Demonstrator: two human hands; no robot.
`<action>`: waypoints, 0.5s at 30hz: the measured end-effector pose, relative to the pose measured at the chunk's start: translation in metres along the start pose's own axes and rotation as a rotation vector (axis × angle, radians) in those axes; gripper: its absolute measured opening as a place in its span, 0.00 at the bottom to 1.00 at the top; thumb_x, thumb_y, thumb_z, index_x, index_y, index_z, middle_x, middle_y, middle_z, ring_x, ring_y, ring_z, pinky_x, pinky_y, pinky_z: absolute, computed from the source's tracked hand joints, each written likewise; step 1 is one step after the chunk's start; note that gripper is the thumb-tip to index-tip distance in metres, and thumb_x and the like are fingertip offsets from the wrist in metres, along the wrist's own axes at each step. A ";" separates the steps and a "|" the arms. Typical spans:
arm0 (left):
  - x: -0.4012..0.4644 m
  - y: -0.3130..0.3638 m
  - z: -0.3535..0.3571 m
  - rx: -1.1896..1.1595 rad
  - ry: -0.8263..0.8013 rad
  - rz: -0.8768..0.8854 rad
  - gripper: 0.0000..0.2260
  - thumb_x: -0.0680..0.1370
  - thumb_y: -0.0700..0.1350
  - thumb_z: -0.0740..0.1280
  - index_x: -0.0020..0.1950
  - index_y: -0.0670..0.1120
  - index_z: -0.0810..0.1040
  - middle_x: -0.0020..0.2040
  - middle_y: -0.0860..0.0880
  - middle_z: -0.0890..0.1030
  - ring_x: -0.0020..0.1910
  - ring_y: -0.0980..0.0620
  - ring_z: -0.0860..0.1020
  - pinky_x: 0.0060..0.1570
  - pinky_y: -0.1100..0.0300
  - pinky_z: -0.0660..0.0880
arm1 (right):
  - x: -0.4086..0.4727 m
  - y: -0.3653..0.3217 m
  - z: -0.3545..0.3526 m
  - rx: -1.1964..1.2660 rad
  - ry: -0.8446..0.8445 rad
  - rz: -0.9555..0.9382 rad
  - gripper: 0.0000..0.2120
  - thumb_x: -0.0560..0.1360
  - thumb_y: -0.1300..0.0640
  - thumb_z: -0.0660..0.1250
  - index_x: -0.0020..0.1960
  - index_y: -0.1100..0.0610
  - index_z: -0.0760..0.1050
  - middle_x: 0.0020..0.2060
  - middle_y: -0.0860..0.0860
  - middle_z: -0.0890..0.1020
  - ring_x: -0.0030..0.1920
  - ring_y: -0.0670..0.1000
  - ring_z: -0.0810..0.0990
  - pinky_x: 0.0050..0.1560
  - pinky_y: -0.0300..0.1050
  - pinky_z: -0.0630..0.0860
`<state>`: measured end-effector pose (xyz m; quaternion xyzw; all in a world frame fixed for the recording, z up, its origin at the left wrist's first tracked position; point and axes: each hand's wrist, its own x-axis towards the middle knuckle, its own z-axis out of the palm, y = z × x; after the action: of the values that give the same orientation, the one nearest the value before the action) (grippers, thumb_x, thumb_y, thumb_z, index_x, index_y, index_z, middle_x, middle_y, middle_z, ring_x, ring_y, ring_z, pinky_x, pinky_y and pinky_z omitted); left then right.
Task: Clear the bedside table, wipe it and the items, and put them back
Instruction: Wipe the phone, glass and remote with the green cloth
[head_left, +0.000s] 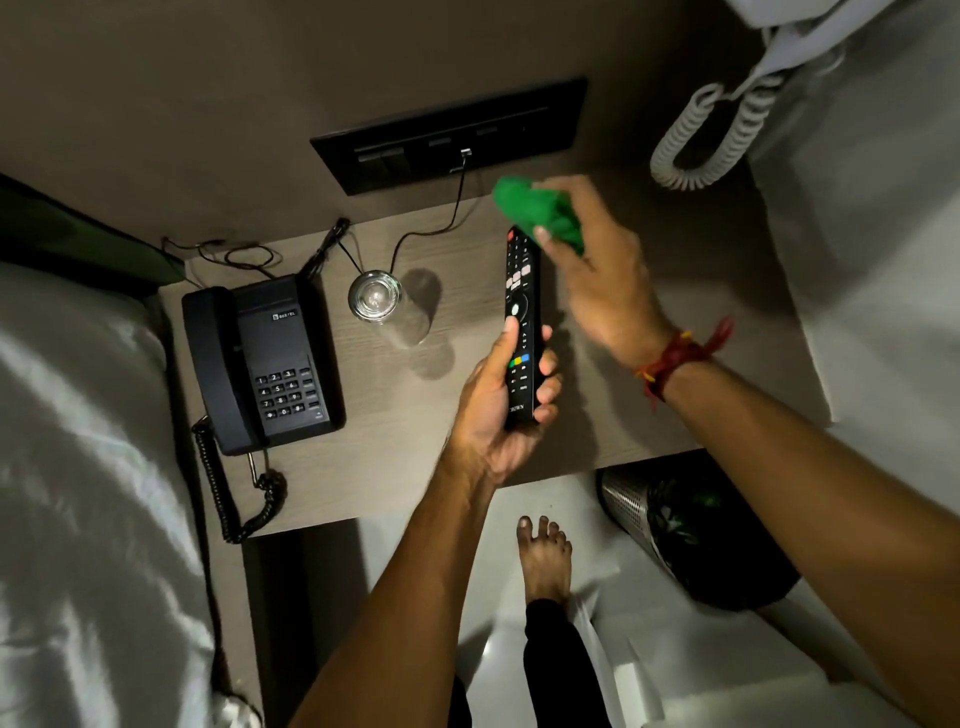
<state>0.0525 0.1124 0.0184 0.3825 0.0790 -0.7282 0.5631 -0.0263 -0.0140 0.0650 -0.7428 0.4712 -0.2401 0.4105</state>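
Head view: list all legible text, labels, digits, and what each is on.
"BEETEL", only just legible: small badge on the black desk phone.
"1 2 3 / 4 5 6 / 7 8 9 / * 0 #": phone keypad.
"...OWN": bottom end of the TV remote held in the left hand; first letter hidden.
Remote button legends and the phone's side keys: too small to read.
Green cloth, glass: no text.

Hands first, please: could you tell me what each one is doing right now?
Left hand: closed around the remote.
Right hand: closed on the green cloth.
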 end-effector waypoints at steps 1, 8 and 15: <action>0.002 0.001 0.001 -0.007 0.008 0.009 0.16 0.85 0.57 0.58 0.53 0.46 0.76 0.35 0.51 0.74 0.25 0.58 0.73 0.19 0.68 0.69 | -0.007 0.001 0.005 -0.056 -0.063 -0.053 0.19 0.80 0.61 0.65 0.71 0.57 0.71 0.64 0.51 0.80 0.64 0.48 0.78 0.66 0.38 0.72; 0.012 0.016 -0.007 0.013 0.175 0.091 0.20 0.84 0.57 0.58 0.54 0.43 0.80 0.45 0.43 0.82 0.46 0.48 0.81 0.49 0.56 0.79 | -0.100 -0.001 0.010 0.051 -0.251 -0.115 0.21 0.81 0.60 0.63 0.73 0.50 0.70 0.72 0.48 0.75 0.76 0.45 0.67 0.77 0.39 0.64; 0.044 0.020 -0.004 0.384 0.405 0.159 0.21 0.83 0.60 0.62 0.57 0.44 0.82 0.49 0.42 0.84 0.46 0.42 0.84 0.50 0.50 0.82 | -0.107 0.017 -0.020 0.747 -0.059 0.398 0.11 0.79 0.60 0.66 0.60 0.54 0.78 0.49 0.44 0.87 0.50 0.44 0.85 0.51 0.41 0.83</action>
<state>0.0686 0.0744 -0.0061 0.6245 0.0203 -0.5923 0.5086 -0.0968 0.0707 0.0647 -0.4442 0.4741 -0.2890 0.7031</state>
